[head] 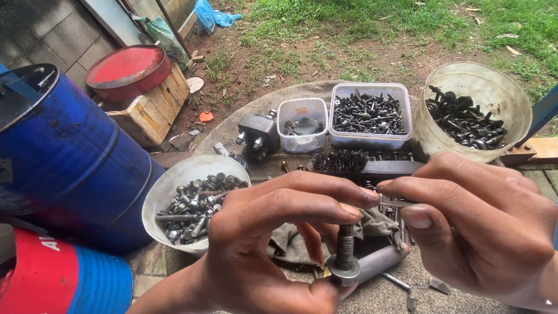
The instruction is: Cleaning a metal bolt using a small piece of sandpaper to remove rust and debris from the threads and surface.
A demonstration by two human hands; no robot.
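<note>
Two bare hands are working close together over a burlap mat (pixel 302 96) spread on the ground, and everything else is lying around that mat. The left hand (pixel 273 244) is gripping a dark threaded bolt (pixel 346 244) upright, its fingers (pixel 325 200) curled shut around the shank while the thumb is pressing under a grey washer or nut (pixel 344 270) seated at the bolt's lower end; holding it vertical is keeping that ring from sliding off. The right hand (pixel 482 227) is hovering just beside the bolt's top, fingers half bent and pointing toward it; whether they are pinching anything small I cannot tell.

Beneath the hands a grey rag (pixel 290 238) and a metal cylinder (pixel 381 261) are resting on the mat, near its front edge. At the mat's left edge a white bowl of bolts (pixel 192 200) is sitting within easy reach. Toward the mat's far side a small clear tub (pixel 302 125), a larger clear tub of dark screws (pixel 369 116) and a wire brush (pixel 343 160) are lined up, seemingly sorted by kind. At the mat's right a round bucket (pixel 476 110) is holding dark washers. Left of the mat a blue drum (pixel 64 157) is standing
</note>
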